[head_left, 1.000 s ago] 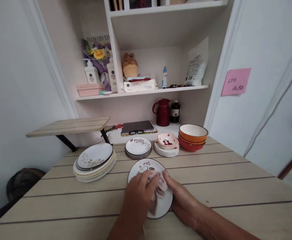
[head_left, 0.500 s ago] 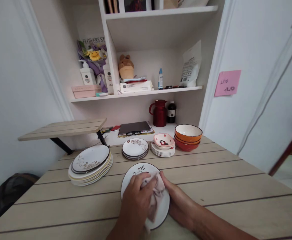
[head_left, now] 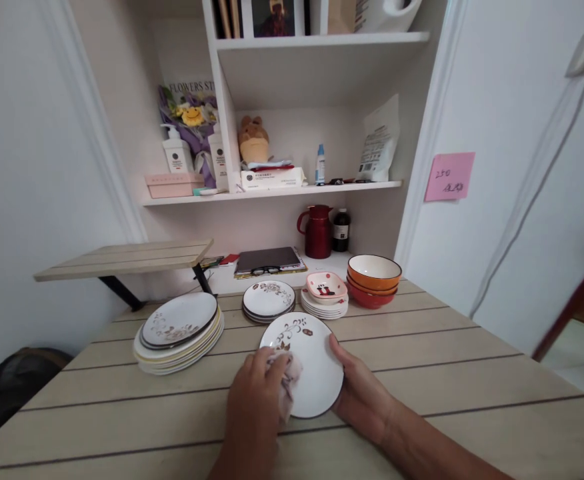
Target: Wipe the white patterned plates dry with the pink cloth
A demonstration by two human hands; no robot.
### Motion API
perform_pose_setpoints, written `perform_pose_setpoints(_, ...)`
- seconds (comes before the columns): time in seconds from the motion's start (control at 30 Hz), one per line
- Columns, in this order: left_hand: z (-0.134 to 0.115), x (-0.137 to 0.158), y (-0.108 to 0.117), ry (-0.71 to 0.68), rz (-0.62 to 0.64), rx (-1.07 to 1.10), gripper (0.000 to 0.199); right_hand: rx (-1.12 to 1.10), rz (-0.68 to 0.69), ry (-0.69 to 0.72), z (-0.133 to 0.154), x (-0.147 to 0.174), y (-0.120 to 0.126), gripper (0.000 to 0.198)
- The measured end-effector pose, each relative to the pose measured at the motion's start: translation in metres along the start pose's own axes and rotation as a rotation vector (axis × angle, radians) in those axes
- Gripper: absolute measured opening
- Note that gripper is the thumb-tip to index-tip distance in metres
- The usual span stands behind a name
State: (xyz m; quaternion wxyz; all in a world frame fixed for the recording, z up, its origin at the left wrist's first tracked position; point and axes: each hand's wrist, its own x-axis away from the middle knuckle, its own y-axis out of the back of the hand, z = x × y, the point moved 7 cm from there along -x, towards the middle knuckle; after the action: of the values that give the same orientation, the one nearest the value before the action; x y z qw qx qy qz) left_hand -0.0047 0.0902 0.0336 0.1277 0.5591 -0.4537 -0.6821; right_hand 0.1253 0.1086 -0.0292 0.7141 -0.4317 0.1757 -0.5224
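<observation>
A white plate [head_left: 317,373] with a dark rim and brown floral print is held up over the wooden table. My right hand [head_left: 365,393] grips its right edge, thumb on the front and fingers hidden behind. Against the plate's left part, my left hand [head_left: 256,393] presses a crumpled pale pink cloth [head_left: 288,380], its fingers closed on it. Just behind are a small stack of matching plates [head_left: 269,298] and a stack of saucers [head_left: 325,308] topped by a pink-rimmed square bowl [head_left: 327,287].
Larger plates [head_left: 179,327] are stacked at the left, below a small raised wooden shelf [head_left: 127,257]. Orange and red bowls [head_left: 373,280] stand stacked at the back right. Behind them are a red jug [head_left: 318,231], a dark bottle [head_left: 341,230] and a laptop [head_left: 267,260] with glasses.
The plate has risen and tilted up, showing more of its print. My left hand and the cloth have moved from its middle to its left side. The camera view has shifted slightly.
</observation>
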Motion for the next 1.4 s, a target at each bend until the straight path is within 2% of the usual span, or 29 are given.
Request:
perform_pose_setpoints(0.1, 0.015, 0.002, 0.001, 0.138, 0.02, -0.093, 0.04, 0.0, -0.032, 0.005, 0.0, -0.001, 0.003, 0.061)
perform_pose_setpoints(0.17, 0.016, 0.004, -0.001, 0.144, 0.028, -0.113, 0.038, -0.007, -0.035, -0.004, -0.001, -0.001, 0.003, 0.06)
perform_pose_setpoints(0.37, -0.023, 0.011, -0.01, -0.204, -0.03, 0.023, 0.037, -0.014, 0.048, -0.046, -0.003, 0.004, -0.006, 0.061)
perform_pose_setpoints(0.47, -0.034, 0.012, -0.01, -0.265, -0.051, 0.094, 0.031, 0.049, 0.062, -0.083, -0.009, 0.01, -0.012, 0.059)
perform_pose_setpoints(0.53, -0.035, 0.009, -0.006, -0.268, -0.072, 0.098, 0.028, 0.11, 0.025, -0.091, -0.012, 0.012, -0.013, 0.059)
perform_pose_setpoints(0.63, -0.025, 0.001, 0.005, -0.202, -0.135, 0.037, 0.032, 0.189, -0.062, -0.065, -0.014, 0.014, -0.01, 0.057)
perform_pose_setpoints(0.73, -0.001, -0.006, 0.014, -0.023, -0.151, -0.036, 0.039, 0.213, -0.057, -0.052, -0.015, 0.014, -0.013, 0.056)
perform_pose_setpoints(0.83, 0.02, -0.007, 0.018, 0.116, -0.12, -0.116, 0.041, 0.179, -0.029, -0.08, -0.017, 0.014, -0.014, 0.059)
perform_pose_setpoints(0.97, 0.028, -0.004, 0.013, 0.166, -0.051, -0.194, 0.038, 0.075, -0.045, -0.075, -0.012, 0.01, -0.009, 0.064)
perform_pose_setpoints(1.07, 0.019, 0.001, 0.003, 0.122, 0.006, -0.184, 0.039, -0.004, -0.044, -0.023, -0.006, 0.005, -0.005, 0.064)
perform_pose_setpoints(1.17, 0.001, 0.005, -0.004, 0.026, 0.002, -0.14, 0.04, -0.025, -0.039, 0.001, -0.003, 0.003, -0.003, 0.062)
perform_pose_setpoints(1.33, -0.027, 0.008, -0.005, -0.196, -0.046, -0.042, 0.035, 0.052, -0.027, -0.035, -0.01, 0.009, -0.01, 0.058)
perform_pose_setpoints(1.4, -0.029, 0.006, -0.002, -0.228, -0.053, -0.005, 0.034, 0.119, -0.062, -0.032, -0.011, 0.012, -0.011, 0.055)
